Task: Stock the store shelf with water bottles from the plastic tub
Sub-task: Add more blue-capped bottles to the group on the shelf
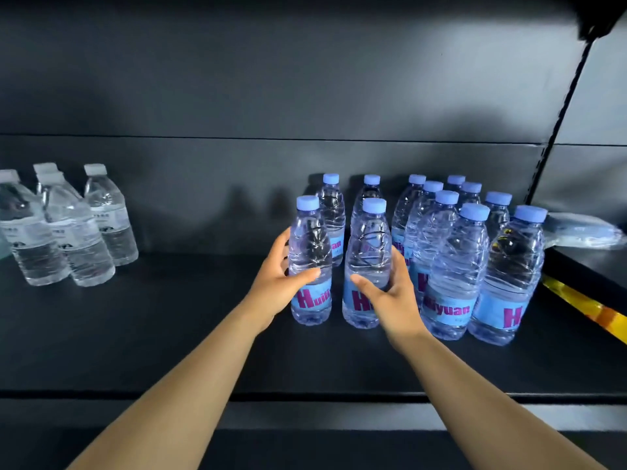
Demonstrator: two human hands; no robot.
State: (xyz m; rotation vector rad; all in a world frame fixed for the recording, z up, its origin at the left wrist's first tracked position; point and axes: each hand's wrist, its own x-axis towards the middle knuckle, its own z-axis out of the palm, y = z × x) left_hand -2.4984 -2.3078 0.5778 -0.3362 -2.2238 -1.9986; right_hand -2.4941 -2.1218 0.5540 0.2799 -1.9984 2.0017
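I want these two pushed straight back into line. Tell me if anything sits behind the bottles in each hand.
Yes. Behind the bottle gripped by the left hand stands another blue-capped bottle; behind the one in the right hand stands a second. Both block a straight push back. The shelf to their left is bare.

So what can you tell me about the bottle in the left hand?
The bottle is clear, ribbed plastic, full of water, with a light blue cap and a blue label with pink letters. It stands upright on the dark shelf, at the left front of the blue-capped group. The left hand grips its middle, thumb across the front.
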